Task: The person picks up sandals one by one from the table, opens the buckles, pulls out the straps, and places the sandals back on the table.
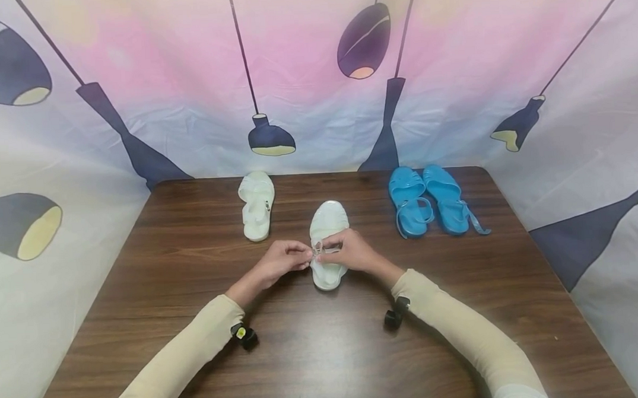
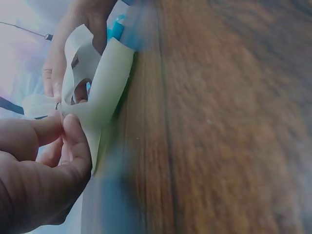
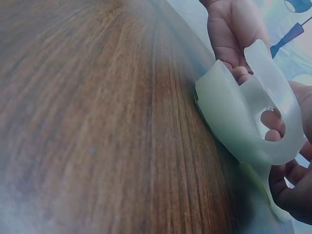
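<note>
A white jelly sandal [image 1: 328, 216] stands sole-down at the middle of the table, toe pointing away from me. At its left side my left hand [image 1: 285, 260] pinches the ankle strap near a small metal buckle between thumb and forefinger. My right hand [image 1: 351, 251] reaches over the sandal from the right and pinches the strap at that same spot. The left wrist view shows the strap [image 2: 73, 48] looping above the heel part, with the left hand [image 2: 44, 170] in front. In the right wrist view, the right hand [image 3: 295, 187] is partly hidden behind the sandal [image 3: 229, 112].
Another white sandal [image 1: 257, 222] with a metal buckle stands at the back left. A pair of blue sandals, the left one [image 1: 407, 186] and the right one [image 1: 442, 184], stands at the back right. Behind the brown wooden table [image 1: 326, 353] hangs a lamp-patterned cloth [image 1: 186, 98].
</note>
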### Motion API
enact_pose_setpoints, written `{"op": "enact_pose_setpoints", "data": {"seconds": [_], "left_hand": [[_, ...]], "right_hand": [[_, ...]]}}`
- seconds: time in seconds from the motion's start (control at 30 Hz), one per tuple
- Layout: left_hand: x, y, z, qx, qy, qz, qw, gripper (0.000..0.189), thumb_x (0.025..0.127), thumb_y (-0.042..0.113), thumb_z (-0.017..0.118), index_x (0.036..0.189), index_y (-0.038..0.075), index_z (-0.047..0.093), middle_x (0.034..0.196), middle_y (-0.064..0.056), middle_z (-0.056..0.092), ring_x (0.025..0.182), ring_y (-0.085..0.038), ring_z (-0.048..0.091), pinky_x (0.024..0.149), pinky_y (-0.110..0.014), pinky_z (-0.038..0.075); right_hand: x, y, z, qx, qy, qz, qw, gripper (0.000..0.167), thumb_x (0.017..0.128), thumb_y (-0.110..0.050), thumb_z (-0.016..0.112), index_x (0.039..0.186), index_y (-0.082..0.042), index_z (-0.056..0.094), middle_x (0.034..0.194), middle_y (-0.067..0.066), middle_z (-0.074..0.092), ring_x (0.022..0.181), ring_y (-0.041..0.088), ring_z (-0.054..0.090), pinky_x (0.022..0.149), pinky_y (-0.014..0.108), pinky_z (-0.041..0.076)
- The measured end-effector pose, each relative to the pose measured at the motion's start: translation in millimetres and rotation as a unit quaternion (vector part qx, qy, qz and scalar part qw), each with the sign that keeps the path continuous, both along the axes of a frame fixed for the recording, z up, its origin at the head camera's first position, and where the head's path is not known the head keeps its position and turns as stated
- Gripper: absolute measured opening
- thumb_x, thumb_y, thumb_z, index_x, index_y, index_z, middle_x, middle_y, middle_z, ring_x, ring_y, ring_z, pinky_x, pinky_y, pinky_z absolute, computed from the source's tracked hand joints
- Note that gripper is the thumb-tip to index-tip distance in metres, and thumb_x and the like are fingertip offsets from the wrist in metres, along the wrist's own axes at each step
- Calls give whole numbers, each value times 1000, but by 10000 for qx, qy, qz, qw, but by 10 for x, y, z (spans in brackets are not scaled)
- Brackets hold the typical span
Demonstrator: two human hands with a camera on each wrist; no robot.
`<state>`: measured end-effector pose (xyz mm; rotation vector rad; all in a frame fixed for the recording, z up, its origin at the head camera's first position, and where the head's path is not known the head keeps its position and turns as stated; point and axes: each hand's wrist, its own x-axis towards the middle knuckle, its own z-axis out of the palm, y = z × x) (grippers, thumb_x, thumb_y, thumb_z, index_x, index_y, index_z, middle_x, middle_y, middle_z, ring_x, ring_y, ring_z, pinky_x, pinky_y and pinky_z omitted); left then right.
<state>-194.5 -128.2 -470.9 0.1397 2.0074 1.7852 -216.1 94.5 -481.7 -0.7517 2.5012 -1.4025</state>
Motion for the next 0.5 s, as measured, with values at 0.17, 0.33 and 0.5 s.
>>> {"op": "enact_pose_setpoints", "data": {"seconds": [0.17, 0.33, 0.5], "left_hand": [[28, -35, -21, 53, -233, -20, 9997, 23, 100, 0, 62, 114, -18, 63, 90, -4, 71, 81, -8, 68, 77, -22, 59], [45, -52, -12, 12, -413, -54, 9991, 19, 98, -1, 63, 112, -14, 65, 91, -5, 71, 83, -10, 68, 78, -23, 59], [38, -43, -2, 171, -604, 69, 9980, 14, 97, -1, 64, 108, -10, 66, 91, -2, 69, 82, -10, 67, 76, -22, 58]], "right_hand": [[4, -7, -4, 69, 19, -130, 9999, 28, 83, -25, 86, 105, -9, 81, 103, 2, 78, 92, 8, 69, 78, 25, 57], [-1, -4, 0, 98, 81, -155, 9998, 28, 84, -24, 86, 105, -8, 81, 104, 3, 78, 93, 11, 69, 80, 26, 57], [-6, -3, 11, 112, 87, -74, 9999, 27, 84, -23, 86, 105, -7, 81, 105, 4, 78, 93, 10, 69, 80, 26, 57]]}}
